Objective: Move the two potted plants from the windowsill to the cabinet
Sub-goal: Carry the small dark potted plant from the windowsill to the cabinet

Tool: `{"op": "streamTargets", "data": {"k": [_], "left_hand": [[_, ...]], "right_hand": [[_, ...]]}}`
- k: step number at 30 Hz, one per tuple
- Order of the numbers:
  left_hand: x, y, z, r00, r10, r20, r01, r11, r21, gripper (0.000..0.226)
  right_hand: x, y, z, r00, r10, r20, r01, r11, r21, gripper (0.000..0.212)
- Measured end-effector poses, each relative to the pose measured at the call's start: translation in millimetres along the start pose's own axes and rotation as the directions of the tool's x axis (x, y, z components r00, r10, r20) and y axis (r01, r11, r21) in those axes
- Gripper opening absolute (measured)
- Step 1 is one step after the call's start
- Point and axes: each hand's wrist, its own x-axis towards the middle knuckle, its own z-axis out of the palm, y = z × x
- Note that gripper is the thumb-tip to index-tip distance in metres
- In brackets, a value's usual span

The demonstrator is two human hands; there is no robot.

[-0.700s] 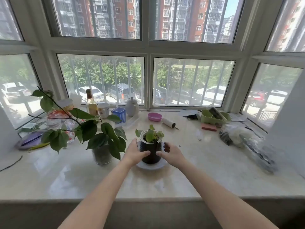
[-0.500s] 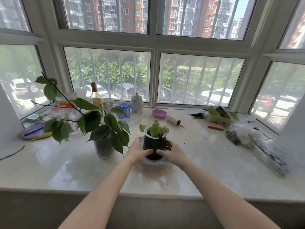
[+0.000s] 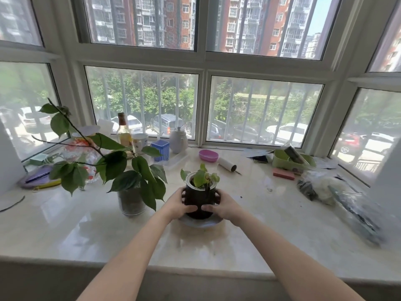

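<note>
Both hands clasped round the small dark round pot with a pale rim and a few light-green leaves [image 3: 200, 199]: left hand [image 3: 176, 206] on its left flank, right hand [image 3: 223, 205] on its right, thumbs nearly meeting across the front, fingers [image 3: 183, 195] curling behind. Grip closed on the pot at mid-height. Directly beneath the grip, a shallow white saucer [image 3: 200, 222] on the pale marble windowsill [image 3: 271, 224]; whether the pot base has left the saucer, impossible to tell. Just left of the grip, the second plant, a clear glass jar of soil with long dark-leaved branches [image 3: 131, 200], untouched.

Likely moderate in weight for its size, rigid, smooth-sided, perhaps ceramic and so breakable if dropped. Saucer probably loose, apt to stay behind or slide. Best hold: low on the belly, both palms pressing inward, pot kept upright so soil stays in. Leaves soft, best left clear of the fingers. Long branches to the left worth avoiding on the lift. Cabinet not in view.
</note>
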Motion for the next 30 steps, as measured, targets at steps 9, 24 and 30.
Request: {"op": "streamTargets", "data": {"k": [9,24,30], "left_hand": [[1.2,5.8,3.7,0.996,-0.008,-0.094,0.015,0.997,0.079,0.072],[-31.6,119.9,-46.8,0.994,0.051,-0.093,-0.045,0.997,0.065,0.071],[-59.6,174.1,-84.2,0.992,0.119,-0.052,-0.117,0.992,0.040,0.066]], "right_hand": [[8.0,2.0,-0.3,1.000,-0.007,-0.024,0.007,1.000,-0.005,0.066],[-32.0,-94.2,-53.7,0.997,-0.075,-0.019,0.077,0.974,0.215,0.061],[-66.3,-154.3,-62.3,0.994,-0.083,-0.067,0.100,0.943,0.318,0.057]]}}
